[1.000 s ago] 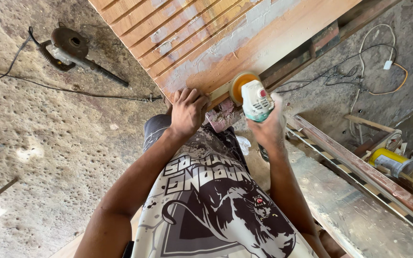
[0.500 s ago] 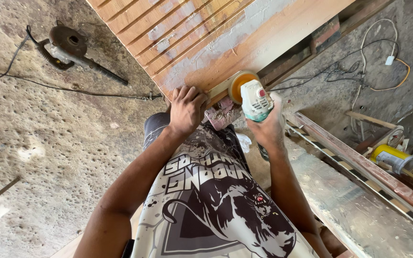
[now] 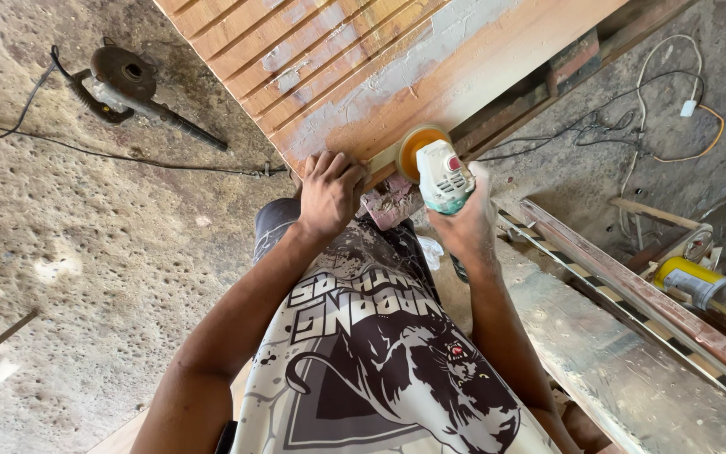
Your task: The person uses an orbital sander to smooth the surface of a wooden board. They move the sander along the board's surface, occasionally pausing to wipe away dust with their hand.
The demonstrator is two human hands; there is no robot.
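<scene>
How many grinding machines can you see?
2. A white handheld grinder with an orange disc is in the right hand, at the wooden panel's edge. A dark grinder with a round disc lies on the concrete floor. Others may be hidden.

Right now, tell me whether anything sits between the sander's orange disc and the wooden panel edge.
Nothing visible does. The right hand holds the white sander, and its orange disc lies against the wooden panel edge. The left hand grips that edge beside the disc, not under it.
</scene>
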